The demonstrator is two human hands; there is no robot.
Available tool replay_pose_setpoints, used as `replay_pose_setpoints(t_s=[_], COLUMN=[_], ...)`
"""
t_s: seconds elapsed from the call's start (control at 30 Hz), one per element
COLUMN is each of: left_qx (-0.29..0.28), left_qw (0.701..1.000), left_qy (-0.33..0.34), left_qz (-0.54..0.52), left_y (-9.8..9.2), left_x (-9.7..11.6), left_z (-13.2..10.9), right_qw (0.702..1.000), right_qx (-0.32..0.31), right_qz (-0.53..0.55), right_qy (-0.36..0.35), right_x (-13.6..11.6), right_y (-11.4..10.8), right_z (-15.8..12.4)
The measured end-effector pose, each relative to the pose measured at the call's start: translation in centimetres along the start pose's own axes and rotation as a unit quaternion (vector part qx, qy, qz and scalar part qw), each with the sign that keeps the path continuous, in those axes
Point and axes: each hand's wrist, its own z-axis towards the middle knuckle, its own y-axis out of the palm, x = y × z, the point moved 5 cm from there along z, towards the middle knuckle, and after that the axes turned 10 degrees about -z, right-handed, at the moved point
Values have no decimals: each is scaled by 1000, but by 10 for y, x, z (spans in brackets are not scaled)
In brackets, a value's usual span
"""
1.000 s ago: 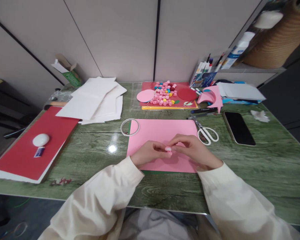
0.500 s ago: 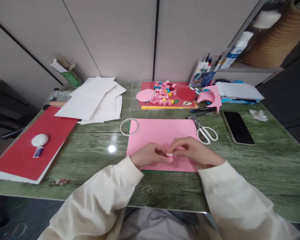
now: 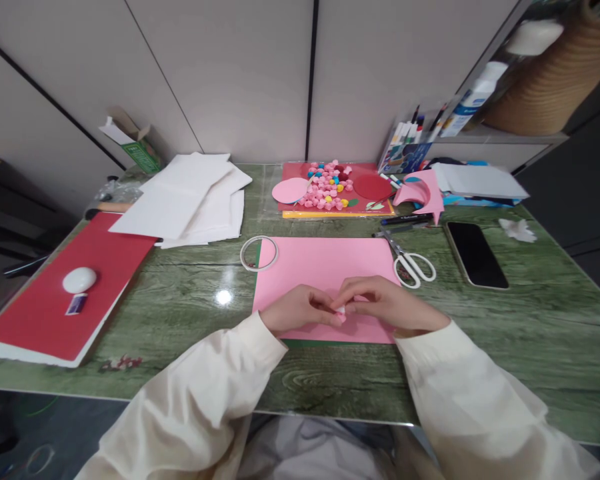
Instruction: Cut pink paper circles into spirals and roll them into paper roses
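Between my two hands is a small pink paper flower (image 3: 341, 319) with a white patch on its top. My left hand (image 3: 303, 309) pinches it from the left. From the other side, my right hand (image 3: 370, 300) has its thumb and fingers closed at the white patch, which they partly cover. Both hands are over a pink sheet of paper (image 3: 320, 263), and a green edge shows beneath that sheet. A roll of white tape (image 3: 243, 255) overlaps the sheet's upper left corner. White-handled scissors (image 3: 411, 265) lie at its right edge.
Several small pink, blue and yellow paper pieces (image 3: 325, 187) lie on a red sheet at the back. White papers (image 3: 180, 193) and a red board (image 3: 115, 257) are on the left. A phone (image 3: 477, 255) and a crumpled tissue (image 3: 517, 230) are on the right.
The fingers of my right hand have come down slightly over the white patch, so less of it shows. My left hand stays almost where it was.
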Motion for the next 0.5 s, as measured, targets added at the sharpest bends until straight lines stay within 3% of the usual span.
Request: replay_pose_setpoints(t_s=[0.5], left_qx=[-4], left_qw=[1000], left_qy=[1], left_qz=[3], left_y=[-2], left_x=[-3], left_z=[2], right_qw=[999], right_qx=[15], right_qz=[-35], right_qy=[-6], right_x=[4], right_y=[0], right_z=[1])
